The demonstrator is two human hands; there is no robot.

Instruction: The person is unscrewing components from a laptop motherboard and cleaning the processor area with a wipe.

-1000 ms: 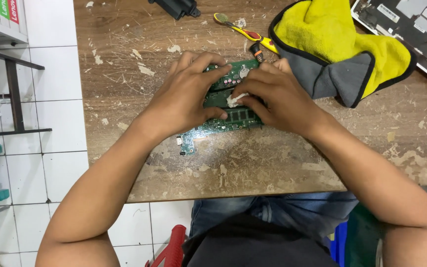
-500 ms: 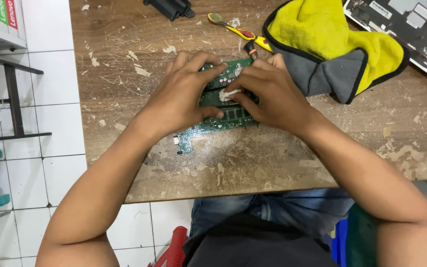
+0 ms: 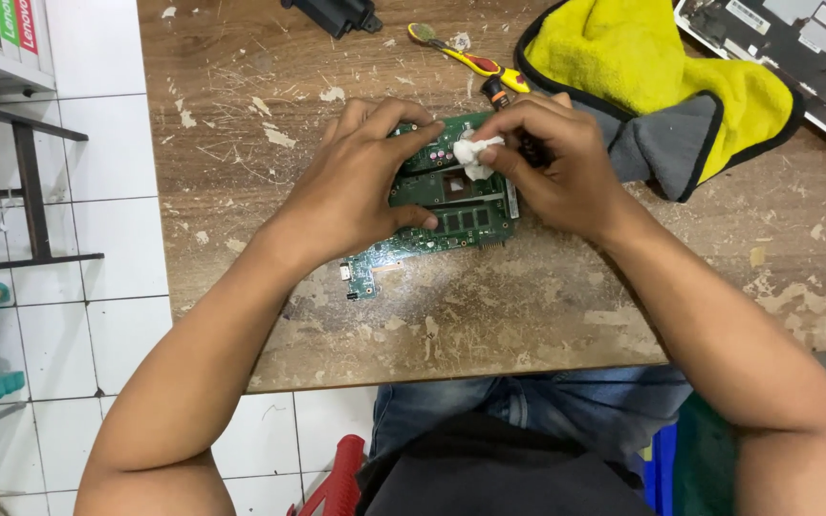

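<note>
Pinching a white tissue wad (image 3: 475,156), right hand (image 3: 566,172) rubs the green circuit board (image 3: 437,220) at frame centre; left hand (image 3: 356,191) fingers spread flat, steadying it on the counter (image 3: 241,143).

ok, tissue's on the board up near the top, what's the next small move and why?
Probably a short wipe with the white tissue wad over that spot. The right hand pinches it against the green circuit board, and the left hand lies flat on the board, pinning it to the worn wooden table.
</note>
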